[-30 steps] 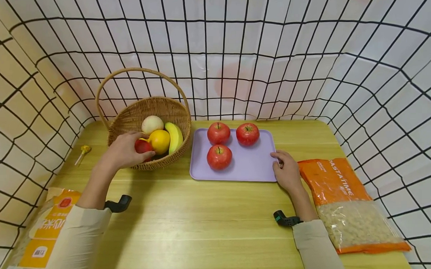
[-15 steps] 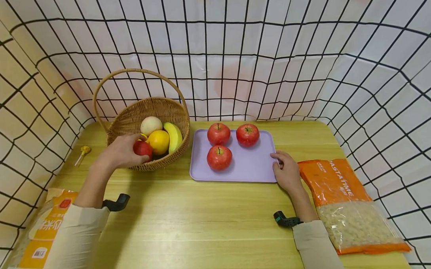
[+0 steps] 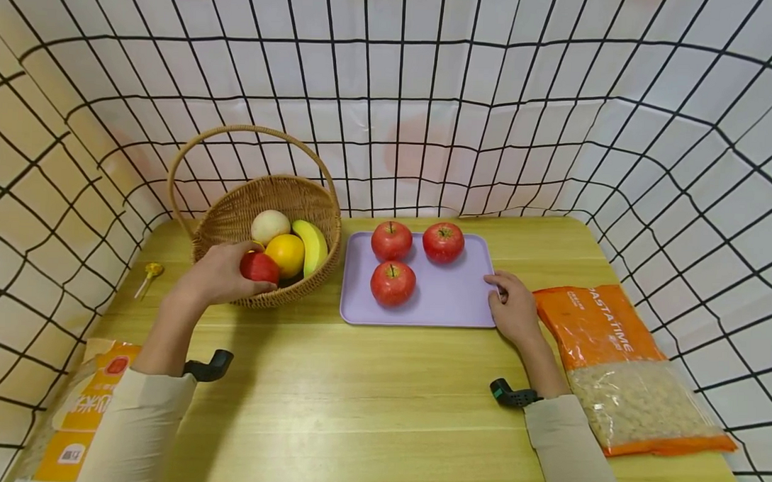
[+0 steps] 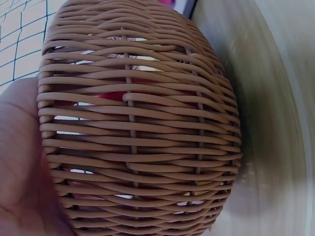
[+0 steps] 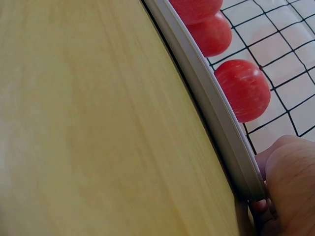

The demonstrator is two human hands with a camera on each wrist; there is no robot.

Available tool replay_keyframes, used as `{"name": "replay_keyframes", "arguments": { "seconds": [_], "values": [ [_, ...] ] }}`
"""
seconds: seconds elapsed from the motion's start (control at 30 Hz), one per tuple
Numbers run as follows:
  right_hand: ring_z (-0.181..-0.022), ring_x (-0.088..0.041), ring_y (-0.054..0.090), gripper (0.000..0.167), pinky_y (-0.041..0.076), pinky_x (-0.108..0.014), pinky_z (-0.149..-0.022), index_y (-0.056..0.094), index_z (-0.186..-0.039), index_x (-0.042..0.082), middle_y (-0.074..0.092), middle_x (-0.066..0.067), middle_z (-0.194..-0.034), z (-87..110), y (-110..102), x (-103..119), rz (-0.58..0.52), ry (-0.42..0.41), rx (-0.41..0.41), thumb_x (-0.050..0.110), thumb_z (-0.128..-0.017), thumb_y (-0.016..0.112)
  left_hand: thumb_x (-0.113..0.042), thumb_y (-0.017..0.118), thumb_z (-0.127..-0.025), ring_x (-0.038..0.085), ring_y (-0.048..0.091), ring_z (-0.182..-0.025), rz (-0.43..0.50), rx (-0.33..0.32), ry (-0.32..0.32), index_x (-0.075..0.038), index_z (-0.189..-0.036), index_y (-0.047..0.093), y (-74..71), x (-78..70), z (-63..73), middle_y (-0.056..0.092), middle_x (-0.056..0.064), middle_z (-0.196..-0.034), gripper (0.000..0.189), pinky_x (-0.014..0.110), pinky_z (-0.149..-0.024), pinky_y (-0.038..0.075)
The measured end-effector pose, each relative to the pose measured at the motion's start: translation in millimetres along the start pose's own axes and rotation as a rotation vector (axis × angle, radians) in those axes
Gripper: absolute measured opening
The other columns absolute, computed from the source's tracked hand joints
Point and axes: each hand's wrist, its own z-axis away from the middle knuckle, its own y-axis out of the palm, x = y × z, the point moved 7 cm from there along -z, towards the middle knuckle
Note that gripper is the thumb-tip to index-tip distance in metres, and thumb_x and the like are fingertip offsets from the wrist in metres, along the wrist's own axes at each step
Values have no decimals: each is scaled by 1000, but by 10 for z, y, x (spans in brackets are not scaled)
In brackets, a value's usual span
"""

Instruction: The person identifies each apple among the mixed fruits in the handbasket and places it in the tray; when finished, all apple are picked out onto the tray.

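Observation:
My left hand [image 3: 222,274] reaches over the near-left rim of a wicker basket [image 3: 279,187], its thumb and fingers around a red apple [image 3: 260,267]. Beside that apple lie an orange [image 3: 286,255], a banana [image 3: 311,245] and a pale round fruit [image 3: 270,225]. In the left wrist view the woven basket wall [image 4: 138,132] hides most of the fruit, with the hand at the left. My right hand [image 3: 513,306] pinches the right edge of a lilac tray [image 3: 454,300]. Three red apples [image 3: 393,284] sit on the tray, one at its front and two at the back.
An orange pasta bag [image 3: 618,362] lies right of my right forearm. A yellow bag [image 3: 93,408] is at the left, partly behind the left sleeve. A small lollipop [image 3: 150,275] lies left of the basket. Grid-patterned cloth [image 3: 416,114] walls the table's back and sides.
My left hand has shifted slightly left and toward me, and more of the red apple shows between its fingers. The basket has moved slightly left. The right hand and tray stay put.

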Motion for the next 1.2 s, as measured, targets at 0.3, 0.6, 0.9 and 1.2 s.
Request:
{"name": "replay_keyframes", "arguments": {
  "seconds": [0.3, 0.6, 0.9, 1.2],
  "values": [
    [-99, -29, 56, 32, 39, -28, -80, 71, -125, -1, 62, -21, -139, 1, -9, 13, -4, -29, -23, 4, -97, 56, -54, 85, -78, 42, 66, -108, 62, -84, -56, 1, -138, 50, -32, 14, 13, 68, 27, -121, 89, 58, -90, 57],
    [-102, -31, 55, 33, 41, -35, -83, 70, -127, -1, 59, -22, -142, 12, -8, 27, 0, -17, -6, 4, -98, 55, -60, 87, -73, 43, 60, -116, 128, -269, -38, -5, -140, 57, -100, -30, 13, 65, 23, -132, 92, 61, -89, 56],
    [-102, -32, 56, 33, 43, -36, -84, 70, -128, -1, 60, -22, -142, 4, -13, 23, -3, -16, -4, 3, -98, 56, -63, 89, -67, 38, 60, -117, 271, -384, -73, -9, -139, 52, -106, -151, -23, 63, 17, -131, 98, 59, -91, 57],
    [-100, -31, 56, 32, 43, -36, -82, 70, -127, 0, 60, -22, -141, 3, -11, 20, -5, -18, -5, 4, -99, 56, -52, 95, -64, 34, 55, -120, 331, -531, 5, -14, -131, 58, -79, -323, -78, 63, 9, -129, 85, 59, -94, 52]
  ]
}}
